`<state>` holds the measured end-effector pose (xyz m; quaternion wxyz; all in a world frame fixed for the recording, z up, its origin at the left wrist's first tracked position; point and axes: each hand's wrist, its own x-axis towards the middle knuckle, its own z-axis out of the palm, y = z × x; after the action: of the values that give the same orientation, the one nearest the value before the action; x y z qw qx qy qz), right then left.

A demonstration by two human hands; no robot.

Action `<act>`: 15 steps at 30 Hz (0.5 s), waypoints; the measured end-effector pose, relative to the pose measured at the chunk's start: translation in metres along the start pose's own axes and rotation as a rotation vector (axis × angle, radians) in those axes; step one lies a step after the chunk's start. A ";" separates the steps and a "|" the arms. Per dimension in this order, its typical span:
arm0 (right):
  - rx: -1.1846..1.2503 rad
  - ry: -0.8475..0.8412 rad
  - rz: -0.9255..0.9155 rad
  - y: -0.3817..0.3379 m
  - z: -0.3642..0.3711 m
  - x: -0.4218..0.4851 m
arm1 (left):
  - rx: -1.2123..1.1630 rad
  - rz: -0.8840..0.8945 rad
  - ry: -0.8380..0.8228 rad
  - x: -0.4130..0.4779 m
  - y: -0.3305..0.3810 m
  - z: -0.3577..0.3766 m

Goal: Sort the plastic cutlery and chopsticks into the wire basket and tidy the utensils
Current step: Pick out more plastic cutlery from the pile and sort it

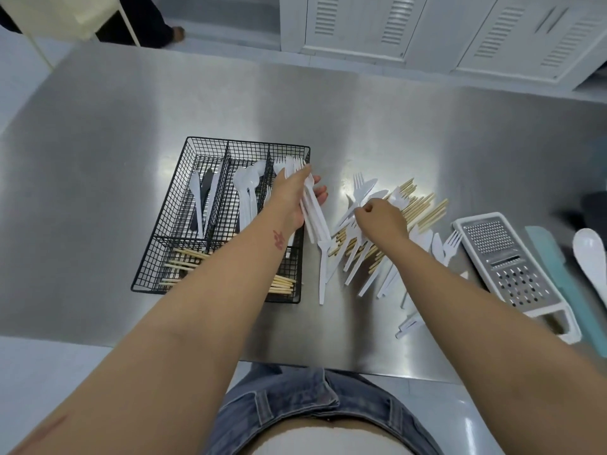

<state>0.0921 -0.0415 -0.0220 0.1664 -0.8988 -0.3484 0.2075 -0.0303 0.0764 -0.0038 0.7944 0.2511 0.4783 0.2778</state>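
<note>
I am looking down at what appears to be a kitchen work area. A broad brushed steel table [131, 110] fills the view, with white louvred cabinets [361, 24] behind it on a pale floor [230, 24]. On the table sit a flat metal grater [505, 257], a large white spoon [589, 251], and a black wire basket [246, 141] holding plastic cutlery [244, 188].

Arms outstretched, left hand [290, 197] grips forks [313, 221], right hand [382, 220] fingers [368, 207] pinch white cutlery [361, 192].
</note>
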 end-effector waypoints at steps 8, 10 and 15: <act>-0.087 -0.084 0.018 -0.003 0.017 -0.042 | 0.016 0.000 0.010 -0.015 -0.013 -0.018; -0.141 -0.106 0.035 -0.003 0.021 -0.048 | 0.010 -0.006 0.001 -0.018 -0.015 -0.022; -0.440 -0.064 0.032 -0.011 0.030 -0.064 | 0.011 0.000 -0.008 -0.025 -0.013 -0.028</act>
<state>0.0283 -0.0740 -0.0262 -0.0484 -0.9119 -0.3759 0.1573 -0.0628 0.0541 -0.0090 0.7950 0.2562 0.4767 0.2741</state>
